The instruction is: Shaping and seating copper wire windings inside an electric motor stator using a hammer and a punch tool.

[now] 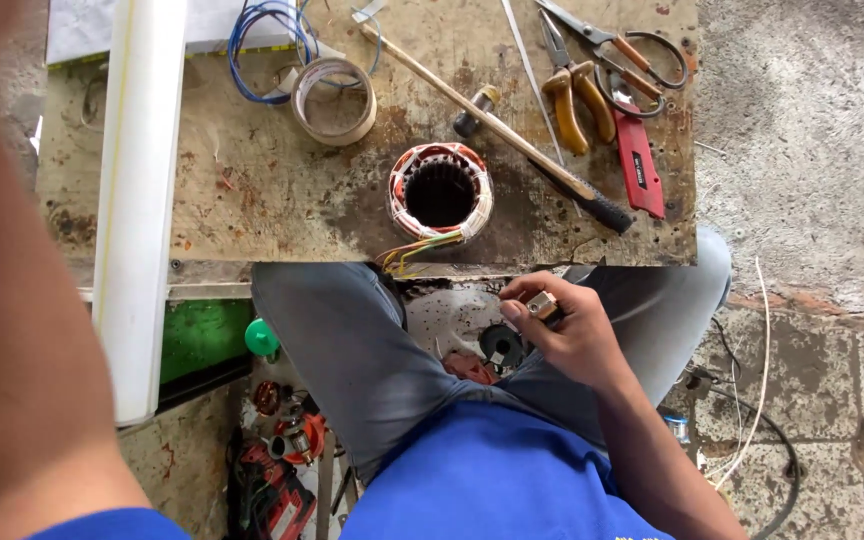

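Observation:
My right hand (569,330) hovers above my lap, just below the bench's front edge, pinching a small metal part (542,305) between thumb and fingers. On the worn wooden bench (252,190) right above it stands a motor stator (439,192) with copper windings and coloured leads hanging over the edge. My left arm (12,330) fills the left of the view as a blur; the hand itself is out of sight.
A hammer (497,125) lies diagonally beside the stator. Pliers (574,95), scissors (624,50) and a red utility knife (639,165) lie at the bench's right. A tape roll (333,100), blue wire (257,45) and white pipe (139,200) lie left. Motor parts (287,450) litter the floor.

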